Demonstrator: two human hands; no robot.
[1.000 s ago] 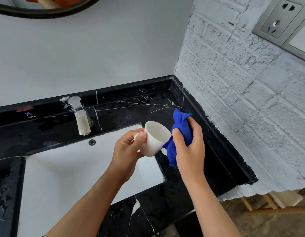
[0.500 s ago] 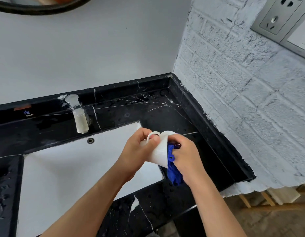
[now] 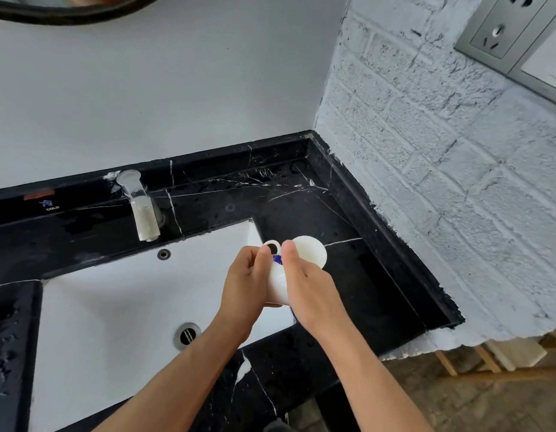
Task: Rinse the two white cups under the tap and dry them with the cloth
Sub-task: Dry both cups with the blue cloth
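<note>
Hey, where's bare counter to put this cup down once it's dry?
Bare black counter lies right of the sink, running to the brick wall, and behind the basin between tap and corner. It is crowded at the basin's right edge, where both hands hold the cup and blue cloth.

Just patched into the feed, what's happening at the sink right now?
A person is drying a white cup over the right end of the white basin. The left hand holds the cup near its handle, while the right hand presses a blue cloth against its side; only scraps of cloth show between the hands. The tap shows no water running. Only one cup is in view.
</note>
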